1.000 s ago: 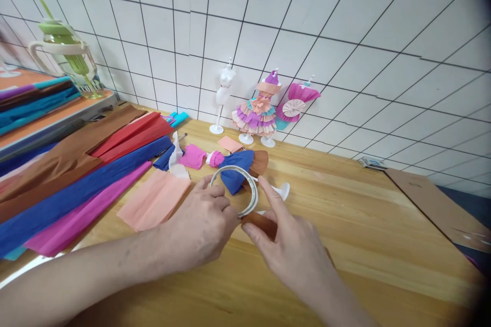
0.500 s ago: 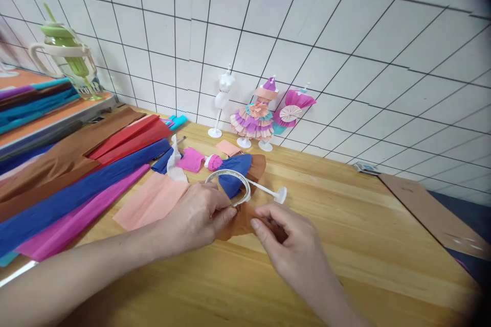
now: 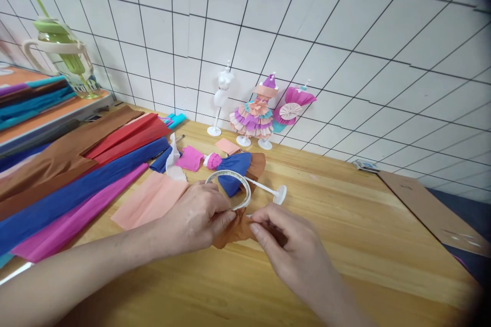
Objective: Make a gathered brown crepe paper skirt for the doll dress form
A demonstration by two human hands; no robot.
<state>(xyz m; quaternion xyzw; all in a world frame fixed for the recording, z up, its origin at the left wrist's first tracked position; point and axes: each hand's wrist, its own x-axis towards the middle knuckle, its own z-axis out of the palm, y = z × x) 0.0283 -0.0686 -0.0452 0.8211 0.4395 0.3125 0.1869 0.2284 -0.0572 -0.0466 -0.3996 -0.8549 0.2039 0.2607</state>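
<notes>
My left hand pinches a thin roll of tape and the edge of a small brown crepe paper piece. My right hand is closed on the same brown piece from the right, fingertips pinched at its top edge. Just behind the tape roll lies a doll mannequin on its side, dressed in blue, pink and brown paper, its white stand pointing right. Everything rests on a wooden table.
Long sheets of brown, red, blue and magenta crepe paper lie at the left, with a peach square. A bare white mannequin and two dressed ones stand by the tiled wall. A green bottle is far left, cardboard at the right.
My right hand went from fingers stretched out beside the tape roll to a pinch on the brown paper. The brown piece lifted and crumpled between both hands.
</notes>
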